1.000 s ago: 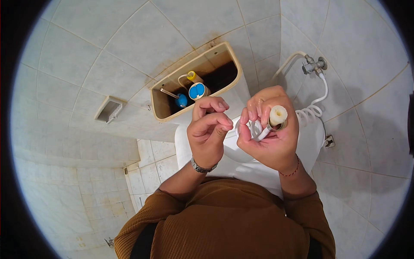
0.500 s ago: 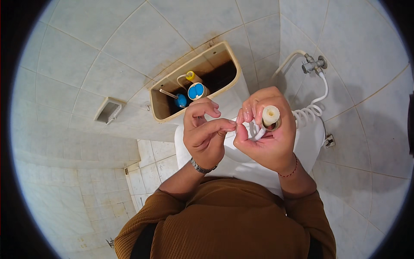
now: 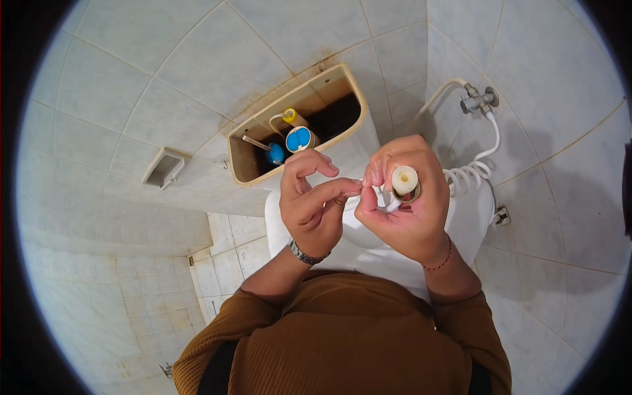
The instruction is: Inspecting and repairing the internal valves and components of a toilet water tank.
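Note:
My right hand point(image 3: 421, 214) is closed around the end of a white hose. Out of its curled fingers points a cream plastic end piece point(image 3: 404, 180) with a round hole, and a metal-looking collar sits just below it. My left hand point(image 3: 311, 207) has thumb and forefinger pinched together, touching the fingertips of the right hand. Whatever small thing lies between those tips is too small to make out. Beside the right hand hang white coils of hose point(image 3: 469, 176), leading up to a metal angle valve point(image 3: 479, 101) on the wall.
An uncovered toilet cistern point(image 3: 359, 78) stands ahead, holding a blue-topped flush valve point(image 3: 299, 139), a blue float part point(image 3: 275, 154) and a yellow-capped tube point(image 3: 294, 117). Below my hands is the white toilet point(image 3: 471, 227). A soap dish point(image 3: 166, 169) is set in the left wall.
The cream end piece has shifted slightly left and tipped a little in my right hand. Both hands otherwise keep nearly the same place, fingertips still meeting.

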`<state>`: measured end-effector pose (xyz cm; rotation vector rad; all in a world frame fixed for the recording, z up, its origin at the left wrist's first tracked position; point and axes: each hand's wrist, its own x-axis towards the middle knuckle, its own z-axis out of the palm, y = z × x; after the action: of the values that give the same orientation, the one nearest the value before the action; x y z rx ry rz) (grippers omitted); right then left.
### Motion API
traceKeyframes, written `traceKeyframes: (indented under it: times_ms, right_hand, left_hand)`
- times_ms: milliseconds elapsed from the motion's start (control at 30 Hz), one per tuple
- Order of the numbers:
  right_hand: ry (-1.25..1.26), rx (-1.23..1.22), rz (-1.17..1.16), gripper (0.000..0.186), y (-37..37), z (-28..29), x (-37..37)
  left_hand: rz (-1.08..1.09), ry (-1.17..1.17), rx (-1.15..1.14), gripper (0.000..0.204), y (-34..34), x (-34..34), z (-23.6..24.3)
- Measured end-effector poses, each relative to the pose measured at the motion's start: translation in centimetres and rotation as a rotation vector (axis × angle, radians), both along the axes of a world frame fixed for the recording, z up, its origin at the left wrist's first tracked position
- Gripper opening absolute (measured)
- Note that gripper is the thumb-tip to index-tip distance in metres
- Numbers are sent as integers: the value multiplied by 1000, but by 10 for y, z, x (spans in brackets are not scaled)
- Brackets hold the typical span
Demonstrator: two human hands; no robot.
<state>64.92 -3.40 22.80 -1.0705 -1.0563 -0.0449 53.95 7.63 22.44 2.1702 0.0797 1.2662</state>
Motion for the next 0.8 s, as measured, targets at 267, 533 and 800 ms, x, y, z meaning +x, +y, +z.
traceKeyframes:
  times_ms: [267,533,800]
  right_hand:
    - [-96,-37,-130,40,-1,3,0]
    - [-86,-63,-182,37,1,4,1]
    - [-73,-109,-176,38,2,4,-2]
  left_hand:
    - [91,90,126,31,-1,-3,7]
    - [149,276,275,32,-8,-7,26]
    - [97,295,304,35,-5,-6,28]
